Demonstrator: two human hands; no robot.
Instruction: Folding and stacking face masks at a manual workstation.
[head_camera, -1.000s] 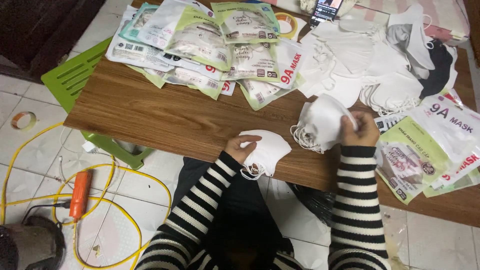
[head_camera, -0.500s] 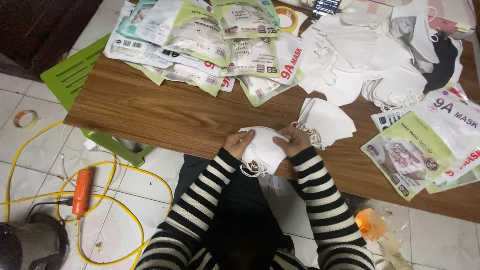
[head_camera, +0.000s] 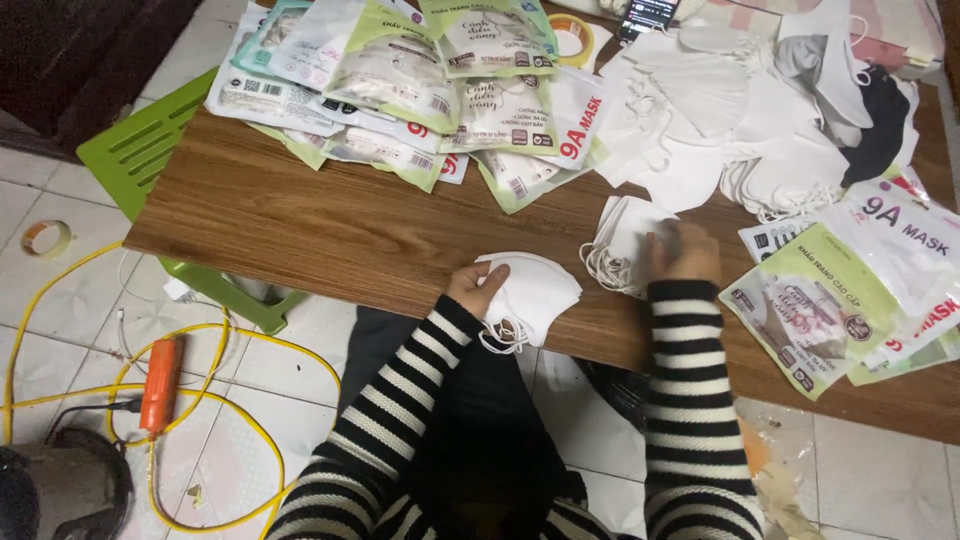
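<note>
My left hand (head_camera: 476, 286) grips a small bunch of folded white face masks (head_camera: 530, 294) at the near edge of the wooden table (head_camera: 300, 220); their ear loops hang over the edge. My right hand (head_camera: 682, 252) rests on a second small stack of white masks (head_camera: 622, 240) lying on the table just to the right, fingers pressed on the top one. Both arms wear black-and-white striped sleeves.
Printed mask packets (head_camera: 400, 80) are heaped at the table's back left, with more packets (head_camera: 850, 300) at the right. A large pile of loose white masks (head_camera: 730, 120) fills the back right. A green plastic stool (head_camera: 150, 150), yellow cable (head_camera: 200, 340) and tape roll (head_camera: 47, 238) are on the tiled floor.
My right hand left the bunch held by the left hand and moved right onto the other mask stack. The left hand kept its hold.
</note>
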